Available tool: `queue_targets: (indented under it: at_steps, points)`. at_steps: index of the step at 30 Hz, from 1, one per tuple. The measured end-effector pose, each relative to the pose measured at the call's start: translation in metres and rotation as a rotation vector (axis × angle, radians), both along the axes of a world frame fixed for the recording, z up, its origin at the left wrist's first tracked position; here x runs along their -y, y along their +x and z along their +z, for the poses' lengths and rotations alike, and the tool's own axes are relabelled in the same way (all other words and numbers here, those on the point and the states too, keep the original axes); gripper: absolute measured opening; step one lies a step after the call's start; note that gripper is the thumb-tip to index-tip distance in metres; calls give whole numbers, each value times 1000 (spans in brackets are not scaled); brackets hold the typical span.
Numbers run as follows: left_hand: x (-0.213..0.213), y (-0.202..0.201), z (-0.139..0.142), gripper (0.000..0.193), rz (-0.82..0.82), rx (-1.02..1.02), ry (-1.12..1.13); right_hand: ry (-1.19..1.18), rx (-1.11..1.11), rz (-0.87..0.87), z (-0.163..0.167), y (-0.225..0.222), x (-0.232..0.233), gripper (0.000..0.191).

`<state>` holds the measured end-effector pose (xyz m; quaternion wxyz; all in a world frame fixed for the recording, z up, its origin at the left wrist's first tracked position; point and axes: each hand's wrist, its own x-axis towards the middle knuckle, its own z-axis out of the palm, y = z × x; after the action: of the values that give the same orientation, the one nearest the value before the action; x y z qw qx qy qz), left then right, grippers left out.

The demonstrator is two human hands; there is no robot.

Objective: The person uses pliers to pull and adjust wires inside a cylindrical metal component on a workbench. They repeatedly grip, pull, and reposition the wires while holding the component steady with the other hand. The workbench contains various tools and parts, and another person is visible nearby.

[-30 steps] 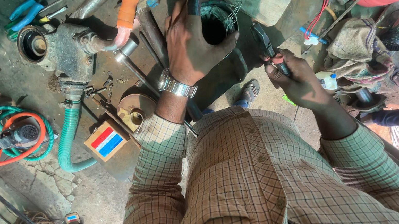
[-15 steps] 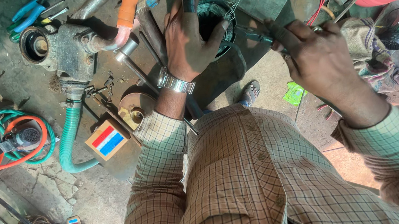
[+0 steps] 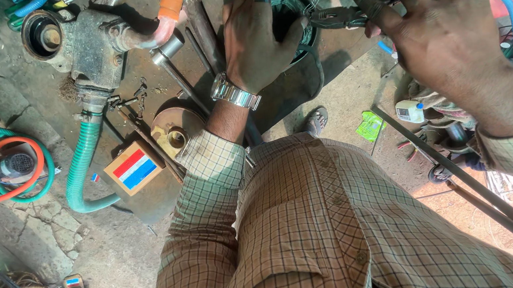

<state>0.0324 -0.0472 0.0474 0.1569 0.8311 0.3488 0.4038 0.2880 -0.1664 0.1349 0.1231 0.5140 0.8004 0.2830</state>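
Here, mid-repair: left hand (image 3: 258, 37) clamped on rim of open motor housing (image 3: 293, 22) at top centre; right hand (image 3: 449, 37) gripping pliers (image 3: 336, 18) pointed into its windings. Next, likely, careful nip inside with housing steadied.

Below your left hand's fingers (image 3: 261, 36), the cracked concrete floor (image 3: 34, 228) is carrying everything. A green ribbed hose (image 3: 83, 168) is curving across it, well left of those fingers, with a small striped box (image 3: 133, 169) lying just beside it. Under your right hand's fingers (image 3: 397, 4), a long metal bar (image 3: 455, 176) is lying aslant near a green packet (image 3: 369, 127).
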Motion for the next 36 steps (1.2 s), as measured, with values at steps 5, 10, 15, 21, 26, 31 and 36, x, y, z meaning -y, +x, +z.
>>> queue_targets:
  at_steps: [5,10,15,21,26,31,36]
  points:
    - [1,1,3,64,-6,18,-126,35,48,42,11,-1,-4,20]
    - [-2,0,-3,66,22,-2,-31,114,320,101,36,-18,-16,35]
    - [-5,1,-8,76,16,2,-41,96,458,174,55,-32,-27,47]
    - [-4,4,-10,84,11,-3,-99,25,466,204,58,-27,-29,44]
    - [-6,4,-8,86,15,20,-48,-115,323,126,48,-20,-29,32]
    - [-2,3,0,89,26,49,-71,-411,-114,-110,22,-3,-29,39]
    - [3,2,13,63,2,36,-120,-598,-1065,38,-29,10,-9,41]
